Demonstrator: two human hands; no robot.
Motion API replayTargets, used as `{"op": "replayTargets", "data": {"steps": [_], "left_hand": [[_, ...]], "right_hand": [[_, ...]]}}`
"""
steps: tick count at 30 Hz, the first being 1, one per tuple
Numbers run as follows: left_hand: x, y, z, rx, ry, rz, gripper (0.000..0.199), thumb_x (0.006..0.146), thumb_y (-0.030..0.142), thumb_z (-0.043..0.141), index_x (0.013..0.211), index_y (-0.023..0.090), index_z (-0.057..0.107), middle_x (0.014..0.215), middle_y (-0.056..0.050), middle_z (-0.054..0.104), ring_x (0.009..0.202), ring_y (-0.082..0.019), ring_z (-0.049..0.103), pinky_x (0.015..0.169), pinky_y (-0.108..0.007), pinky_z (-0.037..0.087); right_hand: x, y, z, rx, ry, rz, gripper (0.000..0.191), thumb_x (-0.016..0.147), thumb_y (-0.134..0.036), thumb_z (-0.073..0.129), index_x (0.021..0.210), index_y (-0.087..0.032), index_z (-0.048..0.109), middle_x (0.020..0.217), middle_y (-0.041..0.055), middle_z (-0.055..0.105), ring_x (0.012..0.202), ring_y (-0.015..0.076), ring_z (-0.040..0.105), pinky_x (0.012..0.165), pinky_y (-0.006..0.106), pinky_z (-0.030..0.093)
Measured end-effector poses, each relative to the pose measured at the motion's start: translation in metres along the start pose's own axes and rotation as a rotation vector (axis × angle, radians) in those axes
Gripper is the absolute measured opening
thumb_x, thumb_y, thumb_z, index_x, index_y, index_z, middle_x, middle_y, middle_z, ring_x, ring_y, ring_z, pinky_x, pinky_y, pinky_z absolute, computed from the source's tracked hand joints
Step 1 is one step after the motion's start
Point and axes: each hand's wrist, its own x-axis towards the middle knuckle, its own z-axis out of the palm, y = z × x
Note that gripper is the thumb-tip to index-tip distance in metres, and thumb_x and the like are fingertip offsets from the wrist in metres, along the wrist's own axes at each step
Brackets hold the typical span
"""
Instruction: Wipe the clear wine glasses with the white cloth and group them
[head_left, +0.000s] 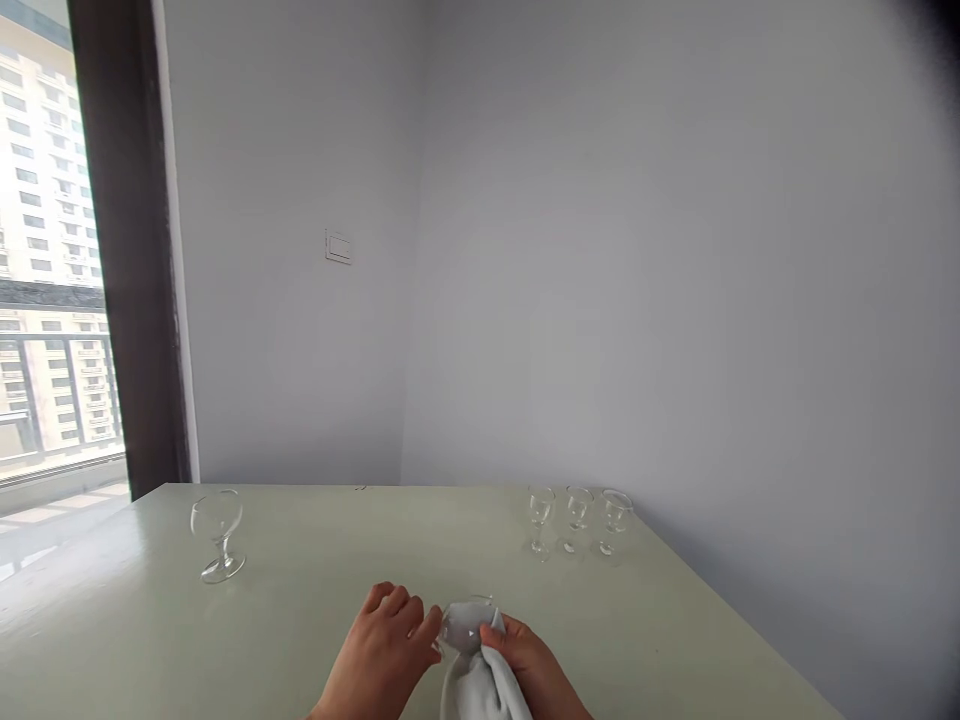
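At bottom centre, your left hand [382, 650] pinches the glass [469, 625] steady by its rim, while your right hand [529, 665] wraps the white cloth [476, 690] against it.

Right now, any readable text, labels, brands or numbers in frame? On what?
None readable.
Wall switch plate: blank, no marking visible.
Glass held with the cloth by left hand and right hand: no print.
Other glasses: plain.
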Motion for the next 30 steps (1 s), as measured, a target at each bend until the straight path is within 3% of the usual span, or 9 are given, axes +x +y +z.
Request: {"op": "replayTargets", "data": {"steps": [2, 7, 9, 14, 16, 19, 24, 26, 30], "left_hand": [[0.0, -0.003, -0.003, -0.125, -0.045, -0.059, 0.012, 0.079, 0.03, 0.058, 0.088, 0.024, 0.064, 0.073, -0.001, 0.064, 0.074, -0.022, 0.056, 0.072, -0.037, 0.04], [-0.007, -0.015, -0.003, -1.043, -0.523, -0.25, 0.042, 0.069, 0.059, 0.058, 0.067, 0.017, 0.061, 0.05, 0.004, 0.048, 0.048, -0.01, 0.042, 0.047, -0.022, 0.031], [-0.009, -0.014, -0.001, -1.128, -0.611, -0.27, 0.049, 0.07, 0.064, 0.052, 0.065, 0.017, 0.06, 0.049, 0.003, 0.049, 0.045, -0.01, 0.041, 0.044, -0.022, 0.031], [-0.006, 0.0, 0.001, -0.283, -0.009, -0.099, 0.027, 0.079, 0.037, 0.056, 0.103, 0.025, 0.061, 0.084, -0.004, 0.067, 0.081, -0.022, 0.057, 0.079, -0.039, 0.041], [-0.005, 0.001, -0.001, -0.068, 0.111, 0.012, 0.024, 0.079, 0.034, 0.058, 0.101, 0.026, 0.062, 0.083, -0.004, 0.067, 0.083, -0.024, 0.056, 0.083, -0.042, 0.038], [-0.006, -0.004, -0.003, -0.213, -0.031, -0.098, 0.022, 0.076, 0.046, 0.059, 0.078, 0.024, 0.066, 0.064, 0.0, 0.062, 0.066, -0.019, 0.052, 0.064, -0.03, 0.038], [-0.011, -0.013, 0.002, -0.974, -0.567, -0.239, 0.056, 0.074, 0.068, 0.045, 0.068, 0.017, 0.066, 0.047, 0.004, 0.047, 0.044, -0.008, 0.037, 0.044, -0.021, 0.026], [-0.011, -0.011, 0.005, -0.893, -0.493, -0.299, 0.055, 0.077, 0.065, 0.041, 0.076, 0.017, 0.068, 0.051, 0.002, 0.055, 0.046, -0.011, 0.045, 0.046, -0.023, 0.033], [-0.009, -0.004, 0.009, -0.168, 0.05, -0.141, 0.033, 0.078, 0.044, 0.057, 0.105, 0.027, 0.061, 0.087, -0.003, 0.069, 0.082, -0.024, 0.061, 0.079, -0.039, 0.042]], "right_hand": [[-0.009, -0.006, -0.001, -0.078, -0.026, 0.034, 0.049, 0.051, -0.05, 0.078, 0.082, -0.013, 0.068, 0.065, 0.001, 0.057, 0.055, 0.0099, 0.043, 0.055, 0.022, 0.034], [-0.04, -0.027, -0.011, -0.392, -0.034, 0.089, 0.033, 0.051, -0.033, 0.08, 0.08, -0.02, 0.07, 0.069, -0.0029, 0.062, 0.061, 0.0144, 0.05, 0.057, 0.022, 0.035], [-0.039, -0.028, -0.012, -0.399, -0.052, 0.09, 0.031, 0.053, -0.033, 0.079, 0.078, -0.019, 0.07, 0.067, -0.003, 0.061, 0.061, 0.0145, 0.049, 0.057, 0.022, 0.035], [-0.008, -0.008, -0.007, -0.06, -0.029, 0.013, 0.042, 0.057, -0.049, 0.075, 0.077, -0.012, 0.069, 0.059, -0.001, 0.052, 0.054, 0.0098, 0.041, 0.056, 0.022, 0.033], [-0.002, -0.003, -0.007, -0.005, -0.036, 0.0, 0.047, 0.058, -0.054, 0.073, 0.077, -0.012, 0.069, 0.059, -0.0009, 0.051, 0.054, 0.009, 0.039, 0.056, 0.022, 0.032], [-0.012, -0.008, -0.011, -0.231, -0.086, 0.035, 0.049, 0.052, -0.049, 0.077, 0.086, -0.015, 0.069, 0.062, -0.0012, 0.055, 0.056, 0.0104, 0.042, 0.055, 0.022, 0.031], [-0.036, -0.022, -0.018, -0.573, 0.013, 0.166, 0.041, 0.055, -0.029, 0.077, 0.096, -0.025, 0.069, 0.077, -0.002, 0.064, 0.073, 0.0181, 0.055, 0.063, 0.024, 0.037], [-0.03, -0.017, -0.016, -0.457, 0.008, 0.15, 0.041, 0.056, -0.032, 0.078, 0.094, -0.02, 0.069, 0.076, -0.0005, 0.063, 0.07, 0.016, 0.054, 0.062, 0.024, 0.037], [-0.003, 0.003, -0.008, -0.04, 0.049, 0.057, 0.044, 0.052, -0.045, 0.078, 0.079, -0.011, 0.069, 0.059, -0.0013, 0.053, 0.054, 0.0094, 0.043, 0.055, 0.022, 0.033]]}}
